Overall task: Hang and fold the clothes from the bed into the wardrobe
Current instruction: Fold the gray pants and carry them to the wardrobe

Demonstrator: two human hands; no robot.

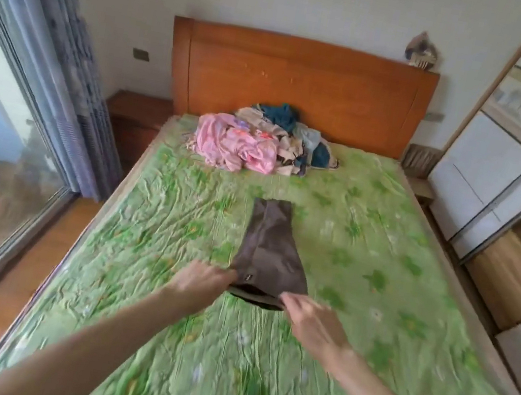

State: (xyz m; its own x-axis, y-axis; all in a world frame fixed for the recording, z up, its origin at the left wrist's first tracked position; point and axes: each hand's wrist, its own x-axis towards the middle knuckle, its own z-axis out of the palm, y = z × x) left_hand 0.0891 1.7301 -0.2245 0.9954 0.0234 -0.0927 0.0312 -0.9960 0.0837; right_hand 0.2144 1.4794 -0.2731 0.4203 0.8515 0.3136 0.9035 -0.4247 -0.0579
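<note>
A brown garment (270, 244), folded lengthwise, lies stretched out on the green floral bed (378, 270) in the middle of the view. My left hand (202, 283) grips its near left corner at the waistband. My right hand (311, 317) pinches the near right corner of the same edge. A pile of unsorted clothes (262, 142), pink, beige and teal, sits near the wooden headboard (300, 82). The wardrobe (503, 191) with white and mirrored sliding doors stands to the right of the bed.
A glass window with blue curtains (64, 75) runs along the left. A small nightstand (133, 119) stands left of the headboard. Wooden floor strips border both sides of the bed. A small object rests on top of the headboard's right end.
</note>
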